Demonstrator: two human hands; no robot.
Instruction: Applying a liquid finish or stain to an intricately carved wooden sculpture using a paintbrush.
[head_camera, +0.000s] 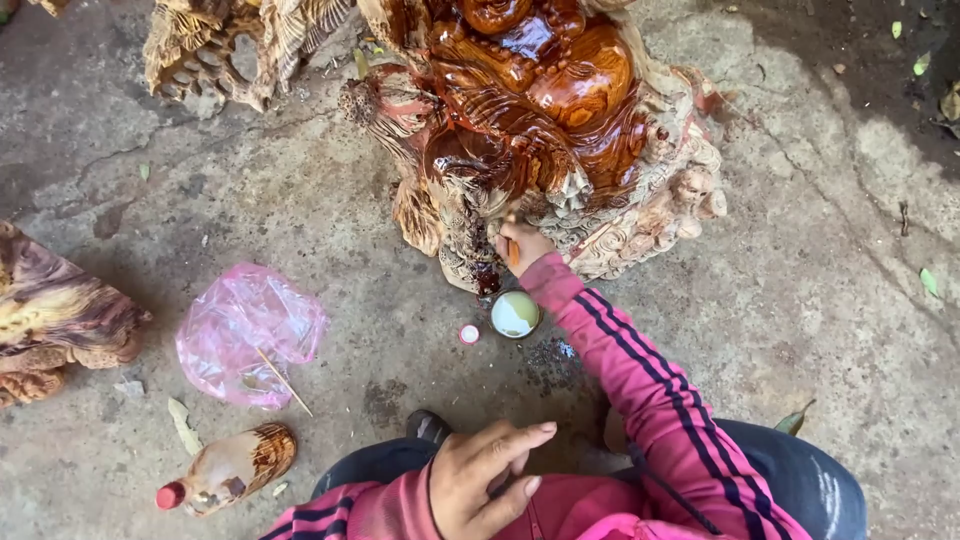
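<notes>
on cracked concrete, right hand (522, 243) grips a half-hidden brush (513, 252) against the carving (540, 100); left hand (485, 478) rests open.

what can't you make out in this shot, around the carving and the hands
Head view only:
- Wood carving: top cut off by the upper edge.
- Tool in the right hand: mostly hidden by the fingers; its tip is lost against the dark wet wood.
- Small cup: pale liquid, kind unclear.
- Left hand: rests on the lap, palm side hidden.
- Pink bag: contents unreadable.

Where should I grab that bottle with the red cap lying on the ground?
Probably around the bottle's wide middle, reaching down from above. It lies on its side on the concrete floor, cap pointing left, so the round body faces up and nothing crowds it.
</notes>
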